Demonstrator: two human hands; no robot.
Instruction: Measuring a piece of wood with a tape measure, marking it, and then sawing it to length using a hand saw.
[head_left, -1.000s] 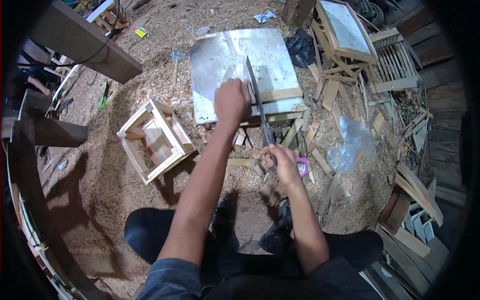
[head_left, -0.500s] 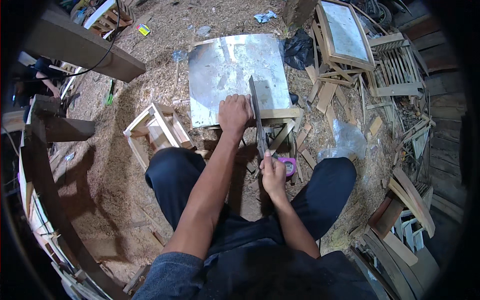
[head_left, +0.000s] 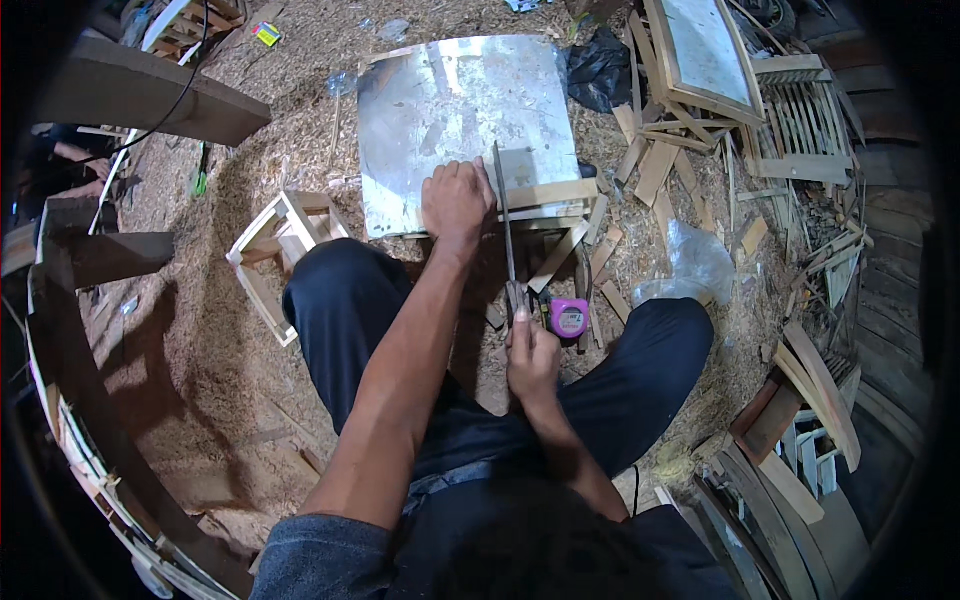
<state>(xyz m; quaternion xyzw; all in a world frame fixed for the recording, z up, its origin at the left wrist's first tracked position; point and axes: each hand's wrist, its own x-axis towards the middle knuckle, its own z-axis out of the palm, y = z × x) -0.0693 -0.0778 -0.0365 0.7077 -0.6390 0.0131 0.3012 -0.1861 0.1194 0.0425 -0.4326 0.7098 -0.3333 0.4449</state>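
My right hand is wrapped round the handle of a handsaw. Its long narrow blade points away from me, edge-on, over the near edge of a low worktop covered in scuffed sheet metal. Just left of the blade, my left hand is closed and presses down at the worktop's near edge. A light wooden strip runs along that edge and sticks out to the right of the blade; its left part is hidden under my left hand. Below it hangs a purple tape measure, right of the saw handle.
A small wooden frame stands by my left knee. Offcuts and a clear plastic bag lie on the shaving-covered ground at right. Framed panels and slatted pieces are stacked beyond. A thick beam juts in at left, near another person's hands.
My right hand has drawn the saw back toward me, and the blade now appears straighter. My left hand stays on the wooden strip. The whole view has shifted slightly.
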